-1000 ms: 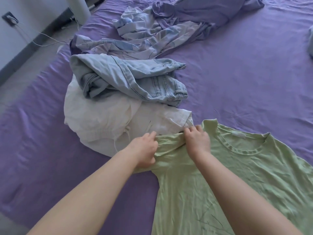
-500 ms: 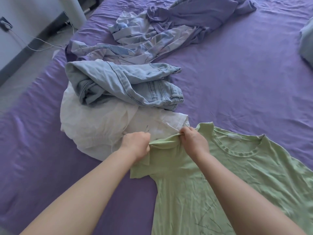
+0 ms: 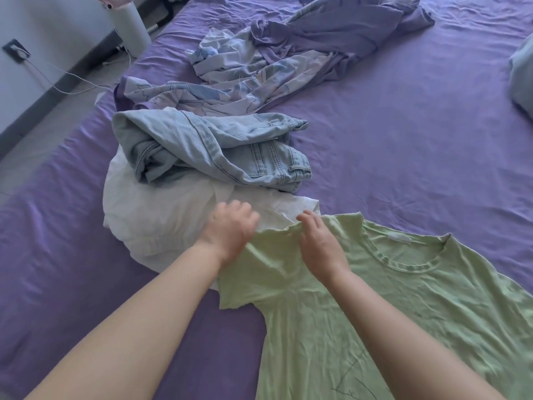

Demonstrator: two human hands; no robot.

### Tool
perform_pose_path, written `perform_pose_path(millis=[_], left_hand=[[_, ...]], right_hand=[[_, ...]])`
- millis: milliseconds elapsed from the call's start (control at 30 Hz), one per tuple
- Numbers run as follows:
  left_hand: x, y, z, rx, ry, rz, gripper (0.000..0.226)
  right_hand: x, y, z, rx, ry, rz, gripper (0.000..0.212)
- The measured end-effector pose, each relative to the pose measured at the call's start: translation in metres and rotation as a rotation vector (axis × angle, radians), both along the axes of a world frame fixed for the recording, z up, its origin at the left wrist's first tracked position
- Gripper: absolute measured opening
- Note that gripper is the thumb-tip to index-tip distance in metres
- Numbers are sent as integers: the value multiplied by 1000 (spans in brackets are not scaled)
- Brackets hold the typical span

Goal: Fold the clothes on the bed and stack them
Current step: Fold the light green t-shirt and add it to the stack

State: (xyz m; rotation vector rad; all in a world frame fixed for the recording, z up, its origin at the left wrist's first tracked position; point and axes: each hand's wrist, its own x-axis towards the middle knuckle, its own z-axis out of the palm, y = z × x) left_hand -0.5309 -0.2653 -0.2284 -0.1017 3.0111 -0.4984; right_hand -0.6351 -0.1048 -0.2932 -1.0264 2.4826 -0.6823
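Note:
A light green T-shirt (image 3: 403, 307) lies flat on the purple bed (image 3: 403, 140), neck opening away from me. Its left sleeve (image 3: 259, 272) is spread out to the side. My left hand (image 3: 230, 229), fingers curled and blurred by motion, grips the sleeve's top corner, where it overlaps a white garment (image 3: 161, 220). My right hand (image 3: 320, 243) pinches the shirt's upper edge at the shoulder. Crumpled light blue jeans (image 3: 219, 151) lie on the white garment, beyond my hands.
A rumpled floral and purple sheet (image 3: 288, 59) lies further up the bed. A pale blue cloth (image 3: 522, 76) shows at the right edge. Left of the bed are grey floor, a white cylindrical appliance (image 3: 129, 27) and a cable to a wall socket (image 3: 16, 50).
The bunched sleeve has been pulled open and now lies flat. My left hand has moved left and away from the right hand. The camera has tilted slightly.

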Motion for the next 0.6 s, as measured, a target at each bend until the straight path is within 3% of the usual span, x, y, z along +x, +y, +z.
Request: perform_pose_path(millis=[67,133,200,300,400,467,600], left_hand=[[13,22,-7,67,-123,-284,25],[23,41,-19,92,-260,-473,13],[27,45,-37,108,-328,-362,27],[27,31,-52,222,-597,0,53],[29,23,-61,231,-655,66,62],[27,33,-62,224,-638,127,60],[21,85,-61,209,-428,108,51]], right_hand=[[8,6,1,-32,157,173,43],[12,12,1,-4,336,285,38],[15,12,-2,55,386,371,32],[13,5,-14,296,199,410,55],[14,6,-22,418,141,449,66],[22,18,-24,396,129,437,72],[40,73,-34,503,122,371,72]])
